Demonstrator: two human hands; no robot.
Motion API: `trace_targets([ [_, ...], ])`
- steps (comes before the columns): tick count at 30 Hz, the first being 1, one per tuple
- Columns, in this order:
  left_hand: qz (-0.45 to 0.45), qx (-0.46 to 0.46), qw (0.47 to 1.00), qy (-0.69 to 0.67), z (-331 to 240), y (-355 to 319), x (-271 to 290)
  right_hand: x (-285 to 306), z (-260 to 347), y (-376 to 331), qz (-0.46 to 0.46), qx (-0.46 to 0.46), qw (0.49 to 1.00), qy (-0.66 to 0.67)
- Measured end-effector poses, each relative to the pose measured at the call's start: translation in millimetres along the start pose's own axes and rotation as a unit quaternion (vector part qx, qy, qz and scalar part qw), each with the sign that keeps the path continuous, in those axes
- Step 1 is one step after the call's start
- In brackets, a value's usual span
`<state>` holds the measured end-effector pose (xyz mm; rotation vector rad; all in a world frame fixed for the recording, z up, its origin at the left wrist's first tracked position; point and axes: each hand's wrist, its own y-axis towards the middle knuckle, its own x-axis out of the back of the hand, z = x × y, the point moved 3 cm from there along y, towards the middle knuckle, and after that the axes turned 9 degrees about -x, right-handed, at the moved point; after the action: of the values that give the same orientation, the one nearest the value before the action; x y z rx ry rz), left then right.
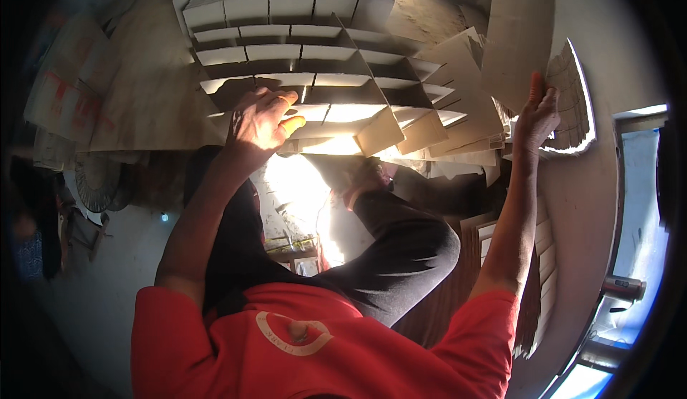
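Note:
A cardboard divider grid (315, 62) made of crossed strips stands in front of me, its cells open toward the camera. My left hand (261, 120) grips the near left edge of this grid, fingers curled over a strip. My right hand (537, 116) reaches out to the right and presses flat against a stack of cardboard strips (572, 98) standing on edge. Loose flat cardboard pieces (465, 77) lean between the grid and that stack. My knee in dark trousers (401, 249) is raised below the grid.
Large flat cardboard sheets (136, 84) lie at the left, some with red markings. More stacked strips (544, 256) stand at the lower right beside a blue-lit window frame (637, 256). A round fan grille (100, 181) sits on the floor at left. Bright sunlight falls under the grid.

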<state>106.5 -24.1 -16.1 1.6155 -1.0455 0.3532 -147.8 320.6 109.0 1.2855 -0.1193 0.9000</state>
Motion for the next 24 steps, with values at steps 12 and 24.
trace_targets([
  [12, 0.018, -0.010, 0.999, -0.050, 5, -4, -8, 22, 170, -53, 0.394, -0.010, 0.881, 0.261],
  [24, -0.031, 0.000, 0.994, -0.107, 5, -3, -10, 0, 196, -73, 0.429, 0.013, 0.876, 0.222],
])
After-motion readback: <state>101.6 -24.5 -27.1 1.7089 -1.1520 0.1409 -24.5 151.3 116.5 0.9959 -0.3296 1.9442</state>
